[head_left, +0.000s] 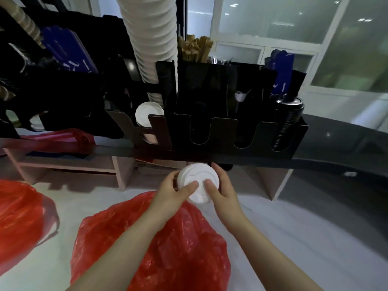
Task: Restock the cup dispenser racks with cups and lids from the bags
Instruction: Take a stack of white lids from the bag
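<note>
Both hands are clasped round a white lid (197,175). The left hand (170,190) curls about its left rim with the thumb laid across the top. The right hand (220,190) holds the opposite rim, thumb also on top, beside the other thumb. I cannot tell whether more lids are stacked beneath it.

The lid is held in the air just above the crumpled red plastic bag (178,248) that lies on the pale floor (294,238), and just below the front edge of the dark desk (336,139).

On the desk, right above the hands, stands the black dispenser rack (210,133). A tall stack of white cups (151,38) rises from a left-hand slot, with white lids (147,114) sitting in the notch in front of it. The two middle notches look dark. The right-hand slot holds a column of black lids (287,122). Wooden stirrers (195,49) stick up behind.

A second red bag (19,211) sits on the floor well to the left.
</note>
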`<state>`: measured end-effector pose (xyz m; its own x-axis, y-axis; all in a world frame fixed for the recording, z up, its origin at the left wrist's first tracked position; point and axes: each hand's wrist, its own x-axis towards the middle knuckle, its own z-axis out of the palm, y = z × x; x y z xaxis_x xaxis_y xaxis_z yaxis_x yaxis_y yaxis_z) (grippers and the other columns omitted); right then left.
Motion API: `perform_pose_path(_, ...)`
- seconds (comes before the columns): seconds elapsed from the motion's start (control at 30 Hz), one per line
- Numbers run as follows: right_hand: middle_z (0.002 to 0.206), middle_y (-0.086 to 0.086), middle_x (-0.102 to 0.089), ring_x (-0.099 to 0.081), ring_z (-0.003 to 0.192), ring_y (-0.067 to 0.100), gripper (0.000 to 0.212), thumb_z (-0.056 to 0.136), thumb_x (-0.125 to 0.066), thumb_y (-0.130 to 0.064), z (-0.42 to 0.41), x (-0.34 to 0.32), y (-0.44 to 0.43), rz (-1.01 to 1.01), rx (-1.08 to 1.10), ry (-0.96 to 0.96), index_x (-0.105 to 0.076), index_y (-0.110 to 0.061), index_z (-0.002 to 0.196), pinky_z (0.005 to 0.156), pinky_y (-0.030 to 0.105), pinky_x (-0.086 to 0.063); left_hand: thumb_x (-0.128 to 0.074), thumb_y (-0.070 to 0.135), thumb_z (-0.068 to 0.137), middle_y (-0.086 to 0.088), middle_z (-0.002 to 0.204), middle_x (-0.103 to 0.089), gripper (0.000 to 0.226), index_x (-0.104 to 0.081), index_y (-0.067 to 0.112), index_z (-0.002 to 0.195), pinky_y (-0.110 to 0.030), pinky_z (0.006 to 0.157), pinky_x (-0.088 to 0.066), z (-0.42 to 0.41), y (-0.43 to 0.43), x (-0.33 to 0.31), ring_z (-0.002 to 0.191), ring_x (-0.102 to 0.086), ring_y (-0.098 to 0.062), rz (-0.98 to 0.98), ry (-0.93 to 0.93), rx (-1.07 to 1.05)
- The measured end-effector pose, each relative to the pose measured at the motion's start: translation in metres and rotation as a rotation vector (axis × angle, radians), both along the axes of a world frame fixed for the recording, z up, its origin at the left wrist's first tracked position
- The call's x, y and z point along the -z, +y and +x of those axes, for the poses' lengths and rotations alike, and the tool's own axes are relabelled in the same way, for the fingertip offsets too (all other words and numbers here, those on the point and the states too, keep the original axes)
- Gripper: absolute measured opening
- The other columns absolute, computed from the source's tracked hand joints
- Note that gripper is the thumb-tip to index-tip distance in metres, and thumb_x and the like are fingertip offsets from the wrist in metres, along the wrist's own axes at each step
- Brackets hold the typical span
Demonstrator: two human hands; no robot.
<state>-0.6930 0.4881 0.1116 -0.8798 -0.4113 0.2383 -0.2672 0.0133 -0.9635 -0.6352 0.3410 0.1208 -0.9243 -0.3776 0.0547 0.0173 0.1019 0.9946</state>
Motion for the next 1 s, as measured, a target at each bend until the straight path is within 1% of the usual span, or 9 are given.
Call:
perform_pose_path(0.1, 0.145, -0.018, -0.035, -0.042, 0.129, 0.003, 0.061, 0.087, -0.063, -0.041, -0.002, -0.009, 0.019, 0.136, 0.041, 0.244, -0.026, -0.055, 0.134, 0.099, 0.022, -0.044, -0.078, 0.044, 0.071, 0.010, 0.109, -0.064, 0.052, -0.055, 0.032, 0.115, -0.018, 0.065, -0.054, -0.009, 0.003, -0.011, 0.093, -0.065, -0.005, 0.067, 0.015, -0.007)
perform_pose_path(0.2, 0.157, -0.013, -0.016, -0.023, 0.142, 0.009, 0.076, 0.079, -0.066, -0.053, -0.014, -0.016, 0.037, 0.391, 0.099, 0.761, -0.026, -0.042, 0.143, 0.110, 0.028, -0.031, -0.075, 0.051, 0.061, 0.005, 0.112, -0.065, 0.060, -0.058, 0.029, 0.113, -0.032, 0.071, -0.058, -0.016, 0.008, -0.023, 0.097, -0.066, -0.014, 0.158, 0.037, 0.018)
perform_pose_path(0.3, 0.152, 0.004, -0.026, -0.026, 0.142, 0.025, 0.075, 0.078, -0.075, -0.038, -0.030, -0.022, 0.045, 0.472, 0.283, 1.211, -0.036, -0.023, 0.140, 0.109, 0.043, -0.035, -0.074, 0.057, 0.060, -0.002, 0.109, -0.068, 0.061, -0.061, 0.025, 0.110, -0.030, 0.065, -0.057, -0.024, 0.020, -0.040, 0.093, -0.069, -0.015, 0.215, 0.089, 0.056)
perform_pose_path(0.37, 0.146, 0.008, -0.035, -0.033, 0.137, 0.031, 0.061, 0.082, -0.072, -0.029, -0.039, -0.032, 0.046, 0.435, 0.474, 1.405, -0.043, -0.016, 0.134, 0.105, 0.049, -0.040, -0.074, 0.060, 0.066, -0.004, 0.106, -0.069, 0.058, -0.062, 0.022, 0.108, -0.031, 0.065, -0.057, -0.030, 0.029, -0.054, 0.091, -0.070, -0.018, 0.205, 0.100, 0.058)
perform_pose_path(0.43, 0.142, 0.007, -0.039, -0.038, 0.133, 0.029, 0.056, 0.085, -0.070, -0.028, -0.048, -0.043, 0.049, 0.420, 0.528, 1.528, -0.045, -0.014, 0.133, 0.105, 0.048, -0.041, -0.064, 0.063, 0.066, -0.006, 0.104, -0.071, 0.060, -0.064, 0.019, 0.107, -0.031, 0.066, -0.057, -0.037, 0.034, -0.068, 0.091, -0.070, -0.020, 0.209, 0.095, 0.067)
perform_pose_path(0.57, 0.141, 0.004, -0.048, -0.045, 0.129, 0.024, 0.053, 0.084, -0.070, -0.025, -0.060, -0.066, 0.055, 0.429, 0.502, 1.648, -0.046, -0.018, 0.131, 0.105, 0.044, -0.041, -0.051, 0.069, 0.069, -0.002, 0.098, -0.074, 0.061, -0.067, 0.023, 0.107, -0.039, 0.078, -0.057, -0.052, 0.038, -0.093, 0.090, -0.071, -0.020, 0.191, 0.014, 0.155)
perform_pose_path(0.67, 0.134, 0.006, -0.052, -0.047, 0.128, 0.025, 0.047, 0.082, -0.070, -0.020, -0.069, -0.081, 0.059, 0.391, 0.472, 1.681, -0.050, -0.014, 0.123, 0.105, 0.045, -0.041, -0.052, 0.074, 0.062, -0.003, 0.097, -0.074, 0.070, -0.068, 0.022, 0.106, -0.035, 0.075, -0.057, -0.061, 0.038, -0.103, 0.089, -0.071, -0.020, 0.144, 0.013, 0.201)
perform_pose_path(0.87, 0.119, 0.011, -0.065, -0.059, 0.116, 0.029, 0.042, 0.077, -0.075, -0.014, -0.082, -0.081, 0.061, 0.329, 0.322, 1.527, -0.052, -0.009, 0.111, 0.091, 0.042, -0.051, -0.056, 0.074, 0.054, -0.008, 0.097, -0.074, 0.078, -0.067, 0.018, 0.106, -0.033, 0.071, -0.057, -0.063, 0.038, -0.096, 0.089, -0.071, -0.023, 0.183, -0.030, 0.181)
perform_pose_path(1.0, 0.123, 0.012, -0.063, -0.056, 0.120, 0.030, 0.050, 0.074, -0.080, -0.020, -0.071, -0.049, 0.057, 0.435, 0.128, 1.378, -0.059, -0.004, 0.116, 0.096, 0.042, -0.050, -0.054, 0.075, 0.054, -0.009, 0.092, -0.074, 0.079, -0.068, 0.015, 0.104, -0.030, 0.066, -0.057, -0.049, 0.033, -0.062, 0.085, -0.072, -0.022, 0.225, -0.159, 0.094)
